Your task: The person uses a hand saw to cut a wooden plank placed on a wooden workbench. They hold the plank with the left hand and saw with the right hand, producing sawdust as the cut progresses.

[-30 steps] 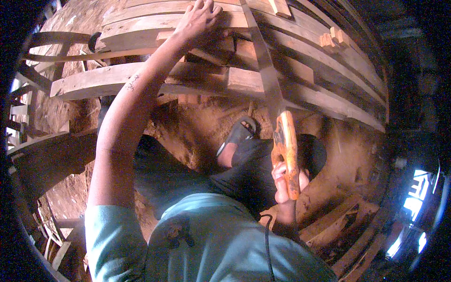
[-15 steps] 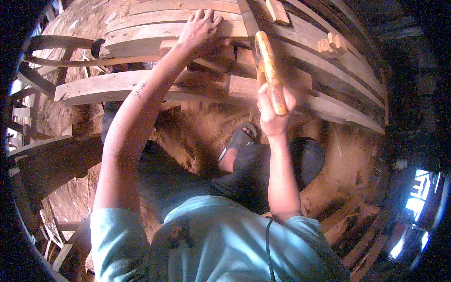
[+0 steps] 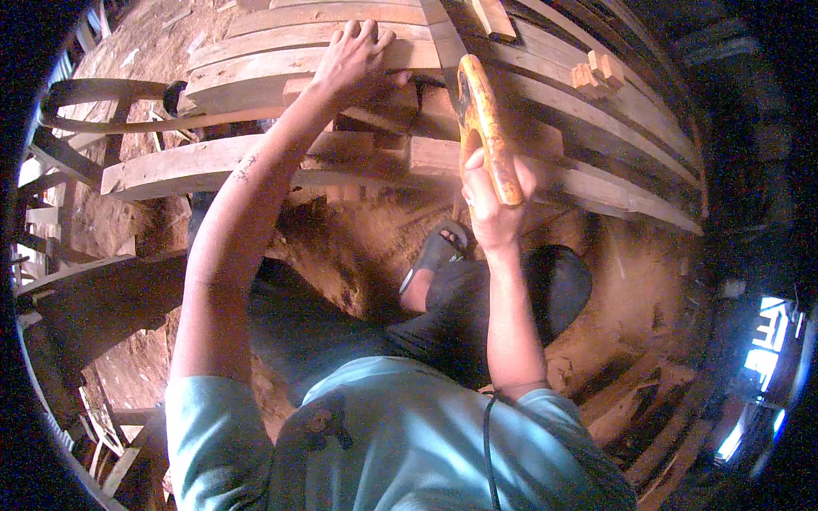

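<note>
My left hand [image 3: 356, 64] grips the pale wooden boards [image 3: 247, 64] at the top, its bent fingers over their upper face and its thumb by the near edge. My right hand [image 3: 496, 196] is closed round the worn yellow-orange saw handle [image 3: 484, 111]. The saw blade [image 3: 439, 30] runs away from the handle across the boards, just right of my left hand, its lower part hidden behind the handle. A short wooden block [image 3: 492, 19] lies right of the blade.
A cluster of small offcuts [image 3: 596, 75] rests on the right boards. A nearer beam [image 3: 170, 166] crosses below them. My sandalled foot [image 3: 434, 255] is on the dusty ground [image 3: 622, 289]. Timber scraps [image 3: 128, 443] lie at lower left, and dark frames [image 3: 68, 153] stand at left.
My right hand and the saw moved up and away from my body from one second ago, then shifted only slightly over the last half second. My left hand stayed on the boards.
</note>
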